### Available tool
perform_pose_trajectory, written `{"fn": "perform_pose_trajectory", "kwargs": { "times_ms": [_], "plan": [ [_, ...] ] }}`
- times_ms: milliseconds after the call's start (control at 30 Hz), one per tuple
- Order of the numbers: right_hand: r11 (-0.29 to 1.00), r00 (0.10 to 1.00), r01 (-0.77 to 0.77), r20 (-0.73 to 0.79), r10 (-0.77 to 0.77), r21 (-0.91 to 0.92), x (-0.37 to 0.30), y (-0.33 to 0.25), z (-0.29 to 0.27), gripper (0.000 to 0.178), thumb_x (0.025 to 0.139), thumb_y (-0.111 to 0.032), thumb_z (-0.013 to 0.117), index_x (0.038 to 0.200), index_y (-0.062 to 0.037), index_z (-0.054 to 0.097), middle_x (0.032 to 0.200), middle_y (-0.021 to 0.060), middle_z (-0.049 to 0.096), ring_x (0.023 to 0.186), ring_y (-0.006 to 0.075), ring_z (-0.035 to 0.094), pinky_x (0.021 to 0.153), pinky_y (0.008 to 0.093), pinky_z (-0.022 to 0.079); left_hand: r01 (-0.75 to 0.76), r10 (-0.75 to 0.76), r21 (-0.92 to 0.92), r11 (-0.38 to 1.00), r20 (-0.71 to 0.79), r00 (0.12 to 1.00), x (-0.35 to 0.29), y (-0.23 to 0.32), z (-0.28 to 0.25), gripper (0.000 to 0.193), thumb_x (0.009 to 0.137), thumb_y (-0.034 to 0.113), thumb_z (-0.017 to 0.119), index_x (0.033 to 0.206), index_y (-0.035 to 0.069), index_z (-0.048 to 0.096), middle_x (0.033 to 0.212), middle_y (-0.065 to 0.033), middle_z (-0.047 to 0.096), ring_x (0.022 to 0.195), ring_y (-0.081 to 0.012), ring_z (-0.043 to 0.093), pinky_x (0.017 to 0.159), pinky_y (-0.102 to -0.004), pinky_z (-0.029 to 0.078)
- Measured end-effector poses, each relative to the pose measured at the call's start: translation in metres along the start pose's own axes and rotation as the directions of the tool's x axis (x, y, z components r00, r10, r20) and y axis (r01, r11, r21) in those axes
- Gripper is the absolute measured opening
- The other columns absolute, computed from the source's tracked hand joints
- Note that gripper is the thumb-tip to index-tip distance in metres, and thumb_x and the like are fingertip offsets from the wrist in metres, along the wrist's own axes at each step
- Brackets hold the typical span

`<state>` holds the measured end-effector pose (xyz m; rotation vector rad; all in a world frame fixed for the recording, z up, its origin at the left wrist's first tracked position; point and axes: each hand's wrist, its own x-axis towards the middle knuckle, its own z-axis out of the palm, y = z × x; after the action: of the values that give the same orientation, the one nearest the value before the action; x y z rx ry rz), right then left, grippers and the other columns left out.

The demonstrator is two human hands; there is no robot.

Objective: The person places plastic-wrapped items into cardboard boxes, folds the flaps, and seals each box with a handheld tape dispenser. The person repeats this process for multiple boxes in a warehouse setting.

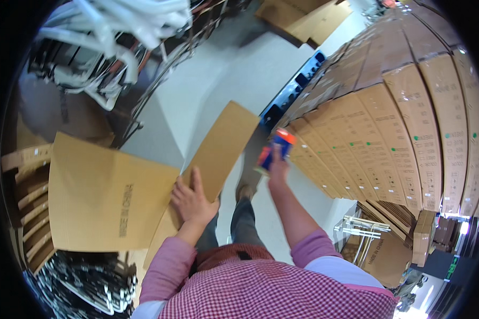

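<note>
My left hand [192,201] rests on the cardboard carton [109,196], its fingers stretched out and apart near a fold line. The carton has a wide panel reaching left and a long narrow flap [226,139] standing out beyond my fingertips. In my right hand [278,169] is a blue-and-orange tool, probably a tape dispenser [281,148]; motion blur hides its details. My right fingers are closed round it, and it is held out over the floor, apart from the carton.
To the right stands a long row of upright brown cartons [399,133]. White metal tubes [112,26] lie at the upper left. Dark frames [85,284] are heaped at the lower left. A blue rack [292,87] and more cartons [298,18] stand ahead. White tubing [362,228] shows at the lower right.
</note>
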<state>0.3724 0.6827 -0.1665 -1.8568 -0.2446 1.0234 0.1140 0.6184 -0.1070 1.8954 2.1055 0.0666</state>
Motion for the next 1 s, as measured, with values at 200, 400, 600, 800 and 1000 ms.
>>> {"fn": "perform_pose_trajectory", "kwargs": {
  "times_ms": [200, 400, 600, 800, 1000],
  "plan": [
    [0.998, 0.987, -0.012, -0.157, 0.021, 0.056, -0.076, 0.035, 0.024, 0.054, 0.087, -0.046, 0.074, 0.11, 0.0023, 0.066, 0.095, 0.0117, 0.071, 0.085, 0.0212, 0.068, 0.077, 0.0388, 0.054, -0.034, 0.044, -0.071, 0.997, 0.144, 0.989, -0.015, 0.009, -0.001, 0.116, 0.066, 0.046, 0.081, 0.158, 0.02, 0.016, 0.145, -0.0325, 0.025, 0.131, -0.0512, 0.031, 0.11, -0.0623, 0.023],
    [0.945, 0.954, 0.301, 0.046, -0.298, -0.124, -0.107, 0.04, 0.088, 0.043, 0.08, -0.032, 0.081, 0.104, 0.0012, 0.067, 0.098, 0.0076, 0.071, 0.084, 0.0145, 0.065, 0.077, 0.0345, 0.052, -0.011, 0.01, 0.011, 1.0, 0.064, 0.998, 0.009, -0.005, -0.013, 0.116, 0.068, 0.045, 0.081, 0.159, 0.02, 0.012, 0.146, -0.0336, 0.025, 0.132, -0.0526, 0.03, 0.111, -0.0622, 0.022],
    [0.904, 0.968, 0.252, 0.084, -0.238, -0.346, -0.118, 0.009, 0.034, 0.038, 0.073, -0.023, 0.084, 0.095, 0.0038, 0.069, 0.091, 0.0125, 0.073, 0.079, 0.0217, 0.069, 0.073, 0.0392, 0.053, -0.15, 0.153, -0.073, 0.986, 0.031, 0.988, -0.043, -0.005, -0.01, 0.124, 0.065, 0.048, 0.082, 0.159, 0.012, 0.009, 0.149, -0.0298, 0.024, 0.135, -0.0465, 0.031, 0.115, -0.0556, 0.023],
    [0.931, 0.973, 0.21, -0.027, -0.228, -0.299, -0.087, 0.056, 0.029, 0.05, 0.069, -0.034, 0.086, 0.095, 0.0058, 0.07, 0.091, 0.0166, 0.074, 0.083, 0.0257, 0.071, 0.076, 0.0392, 0.054, 0.145, -0.134, -0.073, 0.987, 0.132, 0.982, -0.107, -0.032, -0.002, 0.129, 0.054, 0.036, 0.087, 0.152, 0.001, 0.01, 0.14, -0.026, 0.035, 0.13, -0.0427, 0.036, 0.113, -0.0513, 0.025],
    [0.967, 0.989, 0.146, 0.021, -0.144, -0.21, -0.093, -0.004, -0.071, 0.058, 0.068, -0.037, 0.089, 0.108, -0.0026, 0.065, 0.094, 0.0086, 0.07, 0.084, 0.0202, 0.066, 0.075, 0.0362, 0.053, 0.155, -0.153, -0.099, 0.983, 0.028, 0.988, -0.101, -0.031, 0.005, 0.118, 0.056, 0.032, 0.084, 0.149, -0.001, 0.019, 0.136, -0.0252, 0.038, 0.128, -0.0423, 0.038, 0.112, -0.0529, 0.025]
  ]
}}
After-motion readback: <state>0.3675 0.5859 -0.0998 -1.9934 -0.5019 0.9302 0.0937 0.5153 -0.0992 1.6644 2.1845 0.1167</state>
